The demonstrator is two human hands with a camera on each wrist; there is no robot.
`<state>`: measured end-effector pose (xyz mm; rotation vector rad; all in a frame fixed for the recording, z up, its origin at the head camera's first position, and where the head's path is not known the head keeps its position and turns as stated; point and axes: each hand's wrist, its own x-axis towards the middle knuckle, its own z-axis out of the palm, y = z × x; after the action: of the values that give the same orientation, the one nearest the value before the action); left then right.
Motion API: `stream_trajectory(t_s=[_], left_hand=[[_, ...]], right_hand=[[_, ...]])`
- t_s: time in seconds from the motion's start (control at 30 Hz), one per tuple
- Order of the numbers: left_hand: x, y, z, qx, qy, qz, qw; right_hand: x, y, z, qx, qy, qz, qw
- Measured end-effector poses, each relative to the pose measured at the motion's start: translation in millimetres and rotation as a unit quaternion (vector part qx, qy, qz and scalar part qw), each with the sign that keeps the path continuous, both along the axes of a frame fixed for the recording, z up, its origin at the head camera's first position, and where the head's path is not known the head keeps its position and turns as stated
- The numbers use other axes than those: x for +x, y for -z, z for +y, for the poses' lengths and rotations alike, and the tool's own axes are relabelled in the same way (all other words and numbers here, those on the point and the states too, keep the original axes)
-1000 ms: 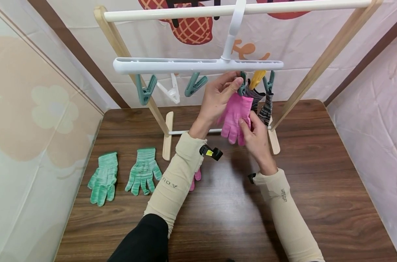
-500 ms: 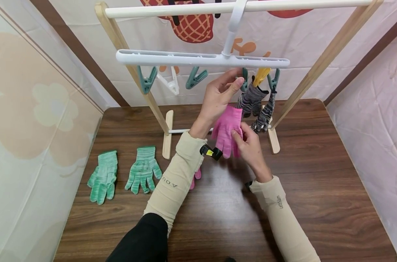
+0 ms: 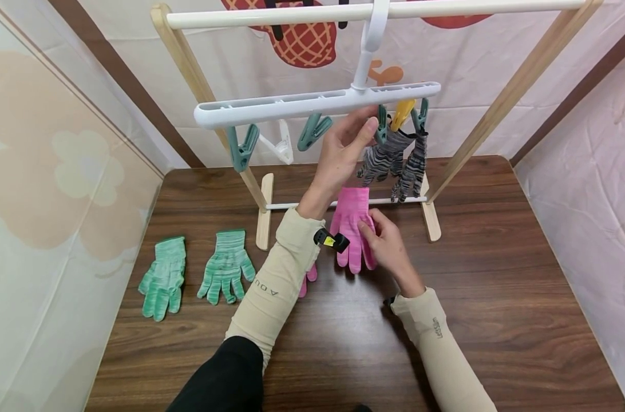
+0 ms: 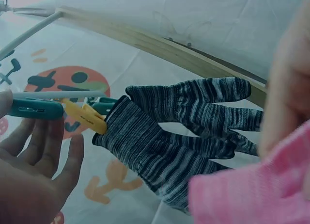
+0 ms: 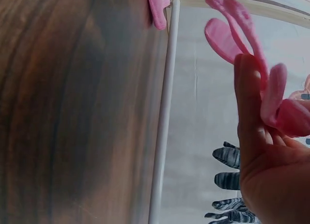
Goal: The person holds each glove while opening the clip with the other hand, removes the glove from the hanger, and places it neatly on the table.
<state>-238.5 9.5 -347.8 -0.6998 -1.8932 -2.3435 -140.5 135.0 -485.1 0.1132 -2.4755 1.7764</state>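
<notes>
- Left hand (image 3: 339, 151): pinches a green clip (image 3: 382, 125) — apparently to steady it.
- Right hand (image 3: 388, 242): pinches the pink glove (image 3: 352, 222) by its side, below the left hand — presumably keeping the upward cuff free.

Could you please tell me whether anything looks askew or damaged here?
The white hanger looks askew: in the head view it slants against the rail it hangs from, its left end lower in the picture. The left hand grips a green clip under it. Whether it is tilted or swung round, I cannot tell. Nothing looks damaged.
</notes>
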Motion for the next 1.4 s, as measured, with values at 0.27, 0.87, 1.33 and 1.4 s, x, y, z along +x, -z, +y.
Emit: stream_trajectory(t_s=[0.27, 0.87, 1.33, 1.4], left_hand=[[0.9, 0.5, -0.2, 0.019, 0.023, 0.008, 0.9995], [3.7, 6.6, -8.9, 0.007, 0.025, 0.015, 0.9995], [6.5, 21.6, -23.1, -0.004, 0.01, 0.003, 0.9999], [6.9, 24.7, -25.7, -0.005, 0.007, -0.003, 1.0]], right_hand=[[6.5, 9.6, 3, 0.005, -0.029, -0.051, 0.9983], [16.7, 29.1, 7, 0.095, -0.085, -0.109, 0.9857], [13.6, 37.6, 11, 0.163, -0.083, -0.118, 0.9761], [12.9, 38.3, 12, 0.163, -0.074, -0.117, 0.9769]])
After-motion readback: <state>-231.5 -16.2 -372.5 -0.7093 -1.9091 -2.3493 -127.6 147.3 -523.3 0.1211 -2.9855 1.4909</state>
